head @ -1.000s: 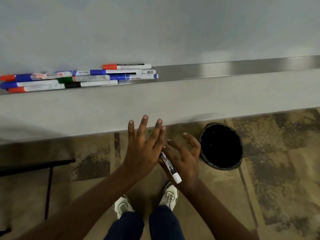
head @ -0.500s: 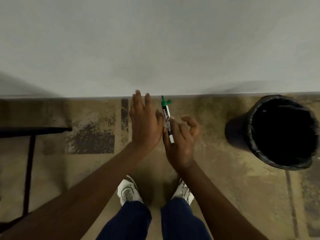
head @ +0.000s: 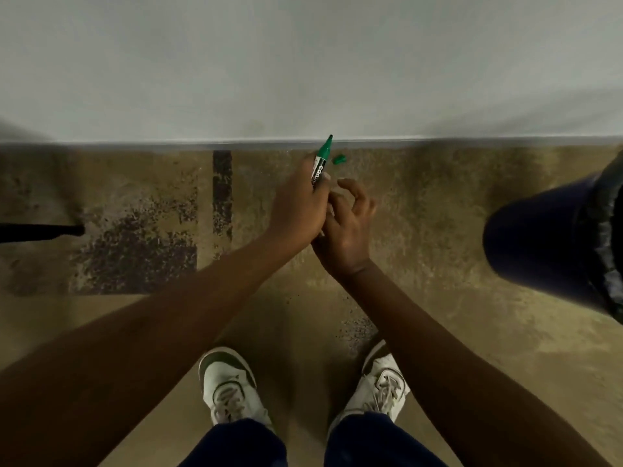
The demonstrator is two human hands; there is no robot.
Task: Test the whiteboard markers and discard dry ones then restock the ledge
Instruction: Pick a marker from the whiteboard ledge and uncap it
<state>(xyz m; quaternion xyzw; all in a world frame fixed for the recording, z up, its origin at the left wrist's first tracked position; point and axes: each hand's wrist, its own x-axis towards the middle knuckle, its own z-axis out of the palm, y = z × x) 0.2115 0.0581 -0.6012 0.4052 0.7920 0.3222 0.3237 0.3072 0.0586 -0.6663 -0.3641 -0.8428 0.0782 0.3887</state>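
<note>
Seen from above, nearest the viewer were two white shoes [head: 229,385] and dark blue trousers [head: 236,446]. Two bare forearms reached forward from them and met over a worn tan floor [head: 438,203].

The left hand [head: 296,210] was curled round a green whiteboard marker [head: 320,163], gripping its lower barrel. The uncapped tip pointed up and away, past the fingertips. The right hand [head: 349,227] pressed against the left one, its fingers loosely bent. It could not be made out whether it also held the marker's hidden end.

The marker looked light, stiff and smooth, so a grip at mid-barrel, as here, probably suited it. The bare tip was likely soft and would mark skin, so was best kept clear of the fingers. A black label on the barrel carried white letters beginning "ca". The rest was covered by the fingers.

Just beyond the right hand's fingertips was a small green piece [head: 338,159], probably the cap. Whether it lay on the floor or hung in the air could not be told.

Well to the right of the hands stood a dark bin [head: 539,257], cut off by the frame edge. Well to the left a black bar [head: 40,229] lay low over the floor. Beyond everything rose a plain pale wall [head: 303,69]. No ledge was in view.
</note>
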